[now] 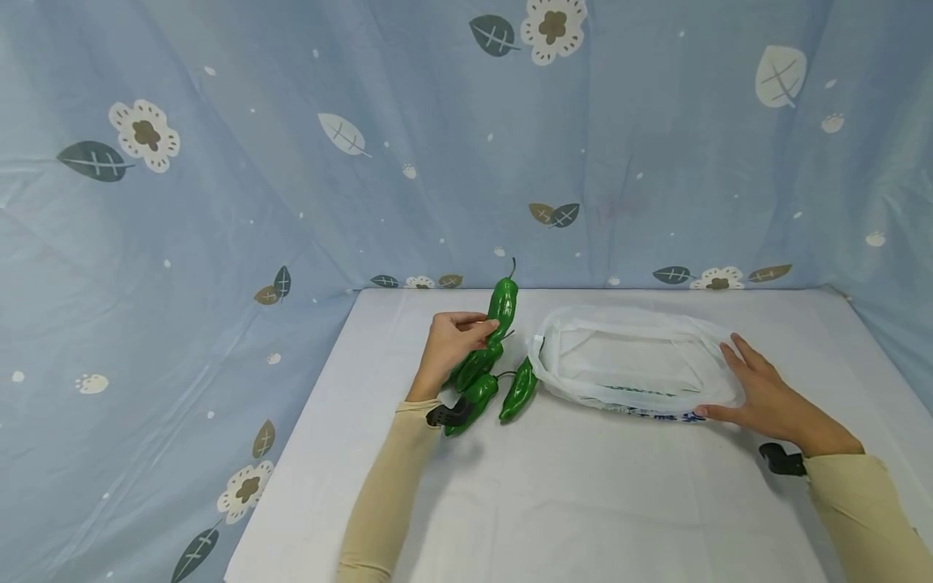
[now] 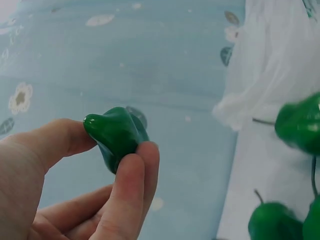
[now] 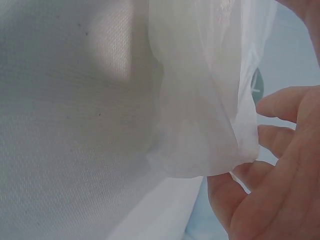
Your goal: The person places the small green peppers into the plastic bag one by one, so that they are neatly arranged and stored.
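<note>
My left hand (image 1: 450,344) pinches a green pepper (image 1: 503,304) between thumb and fingers, its stem pointing up in the head view. In the left wrist view the blunt lower end of this held pepper (image 2: 117,135) faces the camera. Below the hand lie several more green peppers (image 1: 477,397), partly covered by the hand and wrist. At the right, a white plastic bag (image 1: 576,389) stands with its mouth spread wide. Against the bag's right rim rests my right hand (image 1: 773,405), its fingers spread and the thumb at the front edge.
One green pepper (image 1: 519,393) lies right beside the bag's left side. A white cloth (image 1: 583,502) covers the table, and a blue patterned curtain (image 1: 437,146) hangs behind it. Each wrist wears a black strap (image 1: 781,459).
</note>
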